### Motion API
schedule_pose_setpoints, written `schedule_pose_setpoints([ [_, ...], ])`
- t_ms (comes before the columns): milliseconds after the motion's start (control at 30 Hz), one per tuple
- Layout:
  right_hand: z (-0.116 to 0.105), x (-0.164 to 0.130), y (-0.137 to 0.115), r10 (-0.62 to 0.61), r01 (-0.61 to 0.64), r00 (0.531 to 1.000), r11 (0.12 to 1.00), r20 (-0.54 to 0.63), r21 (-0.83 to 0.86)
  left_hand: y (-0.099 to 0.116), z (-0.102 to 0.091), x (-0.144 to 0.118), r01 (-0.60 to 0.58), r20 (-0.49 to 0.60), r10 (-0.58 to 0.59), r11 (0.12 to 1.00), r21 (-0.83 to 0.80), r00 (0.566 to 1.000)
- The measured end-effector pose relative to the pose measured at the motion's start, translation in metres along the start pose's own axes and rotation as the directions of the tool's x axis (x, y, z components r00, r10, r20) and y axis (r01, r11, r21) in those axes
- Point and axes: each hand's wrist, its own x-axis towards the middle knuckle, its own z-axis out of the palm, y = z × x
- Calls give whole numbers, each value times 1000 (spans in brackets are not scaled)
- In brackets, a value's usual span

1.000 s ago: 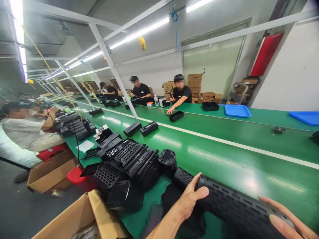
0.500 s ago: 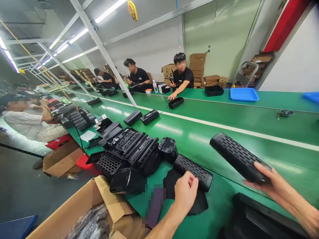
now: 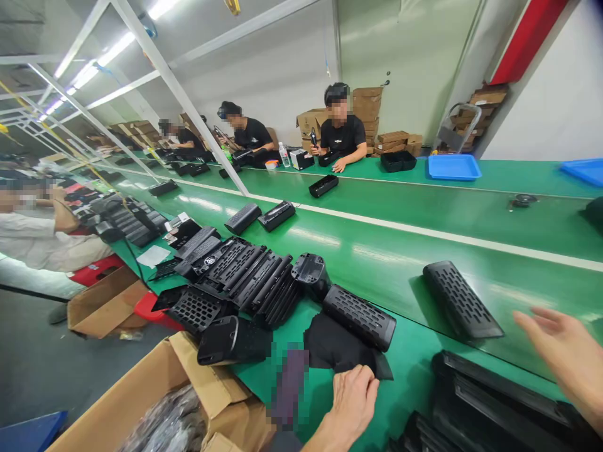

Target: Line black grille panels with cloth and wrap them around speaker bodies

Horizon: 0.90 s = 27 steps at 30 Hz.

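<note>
A black slotted plastic casing point(image 3: 464, 300) lies at the near side of the green line, on the right. Just right of it, my right hand point(image 3: 556, 342) is open, fingers stretched out and apart from the casing. My left hand point(image 3: 354, 398) is closed at the lower edge of a black cloth point(image 3: 332, 342), its fingers curled on the fabric. Another slotted casing point(image 3: 360, 316) rests partly over the cloth's upper edge. To its left stands a casing with its end face up point(image 3: 309, 273), beside a row of slotted black panels point(image 3: 245, 273).
An open cardboard box point(image 3: 136, 392) with clear plastic bags sits at lower left. Black parts point(image 3: 490, 402) are stacked at lower right. Two casings point(image 3: 277, 216) lie on the line's middle. Several co-workers sit across and at left. A blue tray point(image 3: 455, 167) stands opposite.
My right hand has let go of the slotted casing, now down on the line, and drawn right. My left hand has moved down the cloth. A co-worker's hand across has left a casing.
</note>
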Motion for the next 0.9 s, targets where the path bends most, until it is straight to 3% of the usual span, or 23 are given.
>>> schedule_pose_setpoints([
  [67,11,-41,-4,80,-79,996,996,41,-33,3,-12,-12,-91,-47,90,995,-26,995],
  [100,25,-66,-5,146,-139,982,988,122,-64,5,-17,-19,-142,-70,139,989,-38,988],
  [133,42,-91,-5,196,-177,949,979,247,-96,8,-21,-25,-194,-91,189,980,-50,978],
  [167,63,-115,-4,168,-141,886,986,432,-93,11,-26,-31,-246,-113,238,967,-61,965],
  [267,121,-164,6,200,-191,832,979,518,-71,21,-36,-45,-374,-169,358,924,-75,918],
  [367,146,-180,21,212,-274,800,961,562,28,32,-42,-52,-450,-203,429,890,-71,880],
  [500,131,-187,38,134,-233,865,961,483,149,46,-47,-57,-532,-205,509,844,-76,836],
  [667,108,-207,69,101,-183,868,975,486,125,55,-45,-62,-632,-78,628,760,-152,774],
  [733,102,-216,92,124,-175,882,982,454,71,53,-41,-60,-560,-39,571,786,-263,820],
  [833,91,-230,129,211,-203,921,977,329,-58,49,-37,-52,-333,-4,361,855,-398,932],
  [900,83,-238,143,248,-228,929,968,273,-103,47,-35,-45,-236,41,277,877,-418,960],
])
